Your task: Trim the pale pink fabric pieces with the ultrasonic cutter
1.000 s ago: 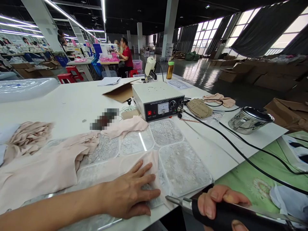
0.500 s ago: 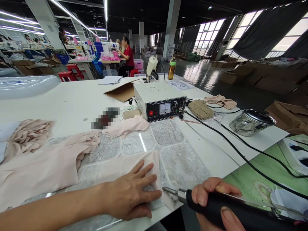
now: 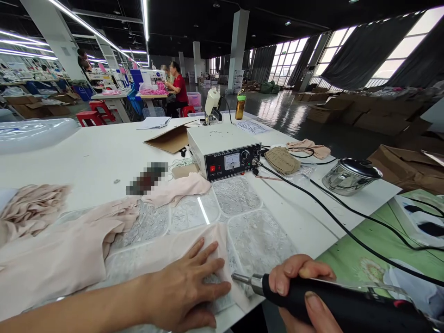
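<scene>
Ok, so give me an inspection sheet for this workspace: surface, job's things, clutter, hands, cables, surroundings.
Surface: white table, partly covered by grey patterned panels.
Job's things: thin pink fabric lies over the panels; the tip of the black-handled tool is at its edge, contact unclear.
Clutter: control box, brown flat pieces, steel mug, bottle.
Hands: left hand flat on the fabric, fingers spread; right hand grips the tool.
Cables: black cable runs from the box's front, across the table, towards the right of the picture.
Surroundings: person in red at a sewing machine, red stools, cartons.
</scene>
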